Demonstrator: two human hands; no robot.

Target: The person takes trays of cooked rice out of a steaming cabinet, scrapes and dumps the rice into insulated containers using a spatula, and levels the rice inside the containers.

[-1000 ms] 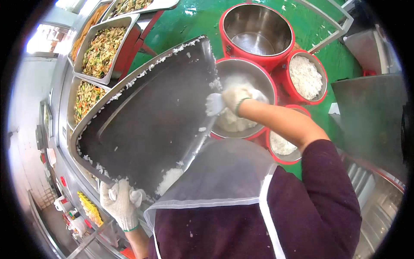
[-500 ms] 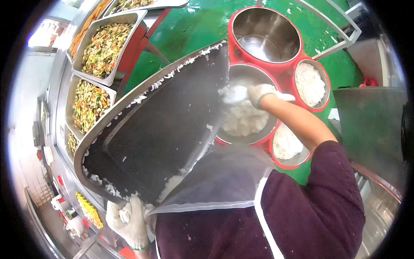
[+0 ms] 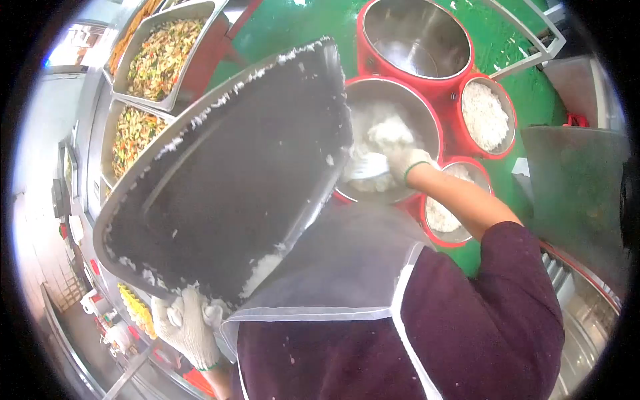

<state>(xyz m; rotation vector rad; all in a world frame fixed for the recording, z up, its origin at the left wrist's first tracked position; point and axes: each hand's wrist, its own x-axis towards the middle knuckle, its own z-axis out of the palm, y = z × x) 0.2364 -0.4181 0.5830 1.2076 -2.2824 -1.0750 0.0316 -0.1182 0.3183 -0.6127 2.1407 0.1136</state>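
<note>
My left hand (image 3: 188, 330), in a white knit glove, is closed on the near left rim of a large dark rice pan (image 3: 233, 173). Rice grains cling along the pan's rim, and a thicker strip lies by its near side. The pan is tilted, its right end reaching the edge of a red-walled steel pot (image 3: 437, 123). Inside that pot, steaming white rice (image 3: 392, 133) is heaped. My gloved right hand (image 3: 408, 164) is closed on a white rice paddle (image 3: 369, 167), whose blade is low over the pot's near side. Its handle is mostly hidden by the hand.
Behind is a red pot (image 3: 417, 37) with a bare steel inside. Smaller red pots of rice (image 3: 485, 117) stand at right. Steel trays of mixed vegetables (image 3: 163, 60) line the left. A metal frame (image 3: 527, 53) stands on the wet green floor (image 3: 287, 27).
The pan has been raised and shifted slightly left and away. My right hand has drawn the paddle from the pan's end to over the pot, where the rice now shows a higher mound.
</note>
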